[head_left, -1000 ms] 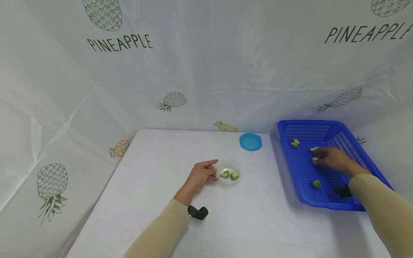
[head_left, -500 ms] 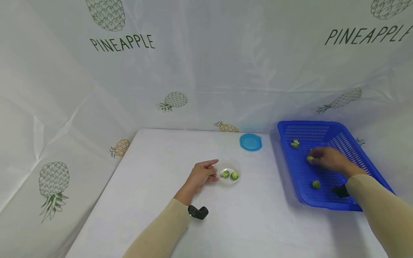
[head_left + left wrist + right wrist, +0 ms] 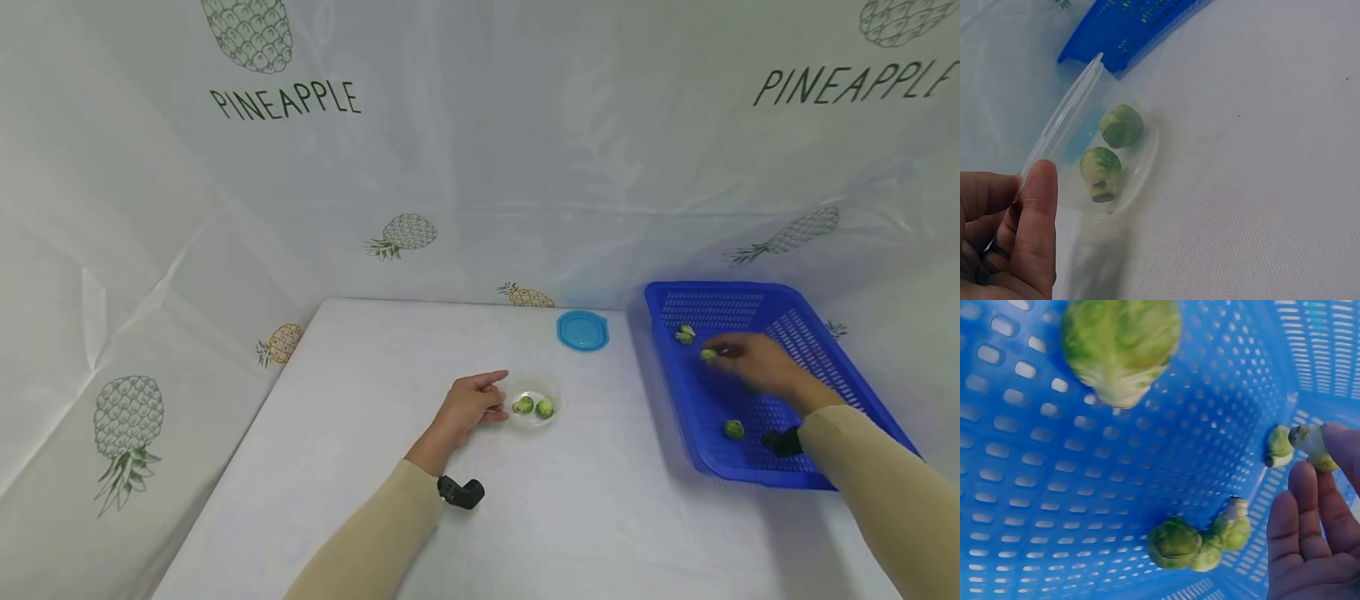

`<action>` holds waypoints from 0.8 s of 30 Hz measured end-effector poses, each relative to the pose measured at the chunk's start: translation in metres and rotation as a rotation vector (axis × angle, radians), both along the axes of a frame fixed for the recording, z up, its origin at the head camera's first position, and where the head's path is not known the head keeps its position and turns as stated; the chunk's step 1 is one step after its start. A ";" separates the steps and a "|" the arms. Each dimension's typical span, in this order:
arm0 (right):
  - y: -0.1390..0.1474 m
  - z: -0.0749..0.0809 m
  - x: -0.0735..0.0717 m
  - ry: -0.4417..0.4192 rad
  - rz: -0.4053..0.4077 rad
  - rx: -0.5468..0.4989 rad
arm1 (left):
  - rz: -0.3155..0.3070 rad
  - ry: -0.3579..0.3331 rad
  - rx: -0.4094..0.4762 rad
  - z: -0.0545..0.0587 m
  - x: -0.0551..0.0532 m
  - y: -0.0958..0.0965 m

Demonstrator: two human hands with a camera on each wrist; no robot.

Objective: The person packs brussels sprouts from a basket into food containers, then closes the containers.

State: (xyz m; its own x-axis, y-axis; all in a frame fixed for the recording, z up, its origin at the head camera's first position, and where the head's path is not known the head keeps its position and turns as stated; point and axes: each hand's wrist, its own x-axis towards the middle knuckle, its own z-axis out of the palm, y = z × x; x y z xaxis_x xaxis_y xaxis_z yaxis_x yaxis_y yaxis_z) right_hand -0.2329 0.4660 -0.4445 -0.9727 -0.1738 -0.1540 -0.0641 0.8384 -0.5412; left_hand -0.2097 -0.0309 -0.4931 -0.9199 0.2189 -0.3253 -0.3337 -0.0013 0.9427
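Observation:
My left hand (image 3: 467,407) pinches the rim of a small clear plastic bowl (image 3: 1069,109) standing on the white table. Inside the bowl lie two Brussels sprouts (image 3: 1121,126), seen through its wall in the left wrist view. Over at the right, my right hand (image 3: 759,365) is inside a blue plastic basket (image 3: 678,400). Between its thumb and fingers it holds another Brussels sprout (image 3: 1316,447), stem end showing. Several more sprouts (image 3: 1174,542) lie on the basket floor, and one large in the right wrist view is a near sprout (image 3: 1121,344).
A round blue lid (image 3: 582,331) lies at the back of the table, between the bowl and the basket. Behind the table hangs a white sheet (image 3: 480,150) printed with pineapples. A black wrist camera (image 3: 461,493) sits on the left wrist.
The right hand, with the sprout in its fingers, has moved left and slightly toward the back within the basket. My left hand and the bowl have stayed in place.

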 end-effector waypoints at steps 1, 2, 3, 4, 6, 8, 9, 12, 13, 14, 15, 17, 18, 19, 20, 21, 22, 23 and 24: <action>0.000 0.002 0.001 0.000 -0.007 -0.007 | -0.001 0.001 0.000 -0.001 0.000 0.000; -0.001 0.004 0.001 -0.002 -0.015 -0.012 | -0.001 -0.001 0.002 -0.001 0.000 0.000; -0.002 0.006 0.002 -0.006 -0.022 -0.018 | 0.000 -0.003 0.005 -0.001 -0.001 0.000; -0.003 0.008 0.003 -0.007 -0.027 -0.024 | 0.000 -0.006 0.006 -0.001 -0.001 -0.001; -0.004 0.012 0.006 -0.003 -0.036 -0.029 | -0.004 -0.007 0.006 -0.002 -0.001 -0.001; -0.007 0.016 0.008 0.010 -0.037 -0.021 | -0.005 -0.010 0.006 -0.001 0.000 -0.002; -0.008 0.017 0.009 0.018 -0.034 -0.022 | -0.006 -0.009 0.005 -0.001 0.000 -0.003; -0.011 0.020 0.013 0.048 -0.029 -0.016 | -0.003 -0.011 0.006 -0.002 0.000 -0.003; -0.012 0.021 0.014 0.056 -0.028 -0.015 | -0.002 -0.012 0.005 -0.002 0.001 -0.004; -0.013 0.022 0.014 0.061 -0.030 -0.018 | -0.003 -0.012 0.005 -0.002 0.001 -0.003; -0.013 0.022 0.015 0.062 -0.032 -0.020 | -0.003 -0.012 0.006 -0.003 0.001 -0.003; -0.014 0.023 0.017 0.055 -0.042 -0.023 | -0.006 -0.010 0.008 -0.004 0.001 -0.003; -0.013 0.024 0.018 0.052 -0.045 -0.024 | -0.007 -0.009 0.008 -0.004 0.001 -0.003; -0.013 0.025 0.019 0.047 -0.051 -0.027 | -0.007 -0.009 0.011 -0.004 0.001 -0.003; -0.013 0.025 0.020 0.046 -0.055 -0.027 | -0.007 -0.008 0.012 -0.004 0.001 -0.003; -0.013 0.026 0.021 0.044 -0.060 -0.035 | -0.007 -0.007 0.014 -0.003 0.001 -0.003; -0.013 0.027 0.022 0.046 -0.063 -0.038 | -0.008 -0.007 0.015 -0.003 0.001 -0.003; -0.013 0.028 0.023 0.051 -0.066 -0.043 | -0.009 -0.007 0.015 -0.002 0.001 -0.003; -0.014 0.029 0.024 0.057 -0.072 -0.047 | -0.009 -0.007 0.014 -0.002 0.001 -0.003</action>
